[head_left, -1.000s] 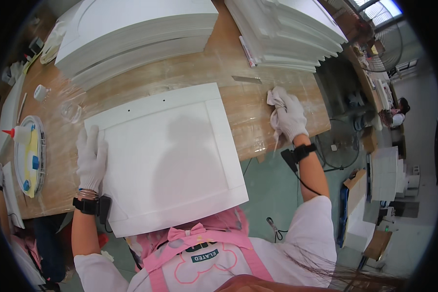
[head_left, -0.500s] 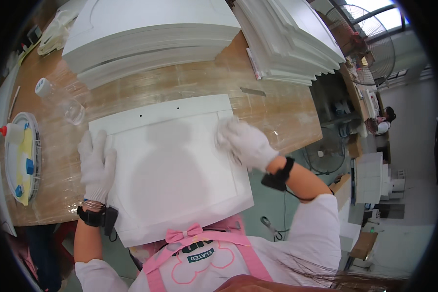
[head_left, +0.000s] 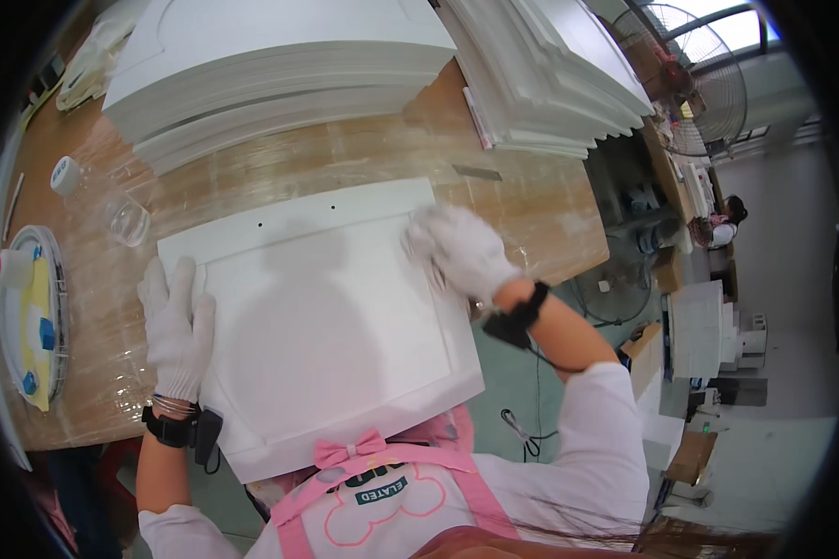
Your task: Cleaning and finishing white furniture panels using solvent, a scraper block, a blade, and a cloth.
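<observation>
A white panel [head_left: 317, 363] with a recessed middle and two small dark holes near its far edge lies before me, its near end reaching past the table edge to my apron. My left hand [head_left: 179, 321], in a white knit glove, rests on the panel's left edge with fingers stretched out. At the far right corner is my right hand [head_left: 457, 247], gloved too. Its fingers are curled down against the panel's raised border, and whatever they may hold is hidden beneath them.
Stacks of white panels [head_left: 280, 93] stand at the back of the film-covered table [head_left: 84, 373]. On the left are a clear bottle [head_left: 126, 219] and an oval tray [head_left: 61, 326] with a red-tipped squeeze bottle [head_left: 14, 268] and blue pieces. A metal strip [head_left: 476, 172] lies beyond the panel.
My right hand has slid a little along the panel's right border toward the far corner. My left hand keeps its place on the left edge. The whole view has shifted slightly.
</observation>
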The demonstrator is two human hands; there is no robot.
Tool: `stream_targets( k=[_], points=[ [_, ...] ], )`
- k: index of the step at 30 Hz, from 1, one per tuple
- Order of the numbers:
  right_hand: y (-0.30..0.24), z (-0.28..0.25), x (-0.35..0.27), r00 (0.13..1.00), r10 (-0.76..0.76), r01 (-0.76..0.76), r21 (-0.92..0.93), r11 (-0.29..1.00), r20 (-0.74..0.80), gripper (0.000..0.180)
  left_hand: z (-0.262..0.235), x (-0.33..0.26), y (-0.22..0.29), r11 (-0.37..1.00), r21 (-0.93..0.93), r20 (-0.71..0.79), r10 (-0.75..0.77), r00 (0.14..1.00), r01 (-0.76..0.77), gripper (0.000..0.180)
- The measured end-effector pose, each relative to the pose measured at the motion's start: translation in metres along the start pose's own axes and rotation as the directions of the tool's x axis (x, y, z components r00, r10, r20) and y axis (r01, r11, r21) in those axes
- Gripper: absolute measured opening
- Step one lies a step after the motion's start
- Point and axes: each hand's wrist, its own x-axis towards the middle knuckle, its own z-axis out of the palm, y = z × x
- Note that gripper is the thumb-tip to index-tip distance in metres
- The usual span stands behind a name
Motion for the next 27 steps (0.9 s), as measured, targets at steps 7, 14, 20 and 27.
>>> stream_targets(
  k=[7,14,20,27],
  points=[
    [0.01,-0.002,-0.012,0.997,-0.079,0.079,-0.026,0.997,0.017,0.029,0.0,-0.003,-0.003,0.998,-0.038,-0.002,-0.046,0.999,0.046,0.051],
    [-0.02,-0.009,0.058,0.976,-0.215,0.213,-0.068,0.975,-0.023,0.029,0.002,-0.003,-0.001,0.997,-0.08,-0.014,-0.016,1.0,0.015,0.05],
    [0.045,-0.015,0.047,0.984,-0.173,0.168,-0.084,0.982,-0.053,0.018,-0.001,0.001,0.003,0.991,-0.129,-0.009,-0.032,0.999,0.031,0.049],
    [-0.056,0.01,0.083,0.962,-0.265,0.26,-0.068,0.963,-0.071,0.015,0.001,0.001,-0.002,0.997,-0.077,-0.012,-0.008,1.0,0.007,0.05]
  ],
)
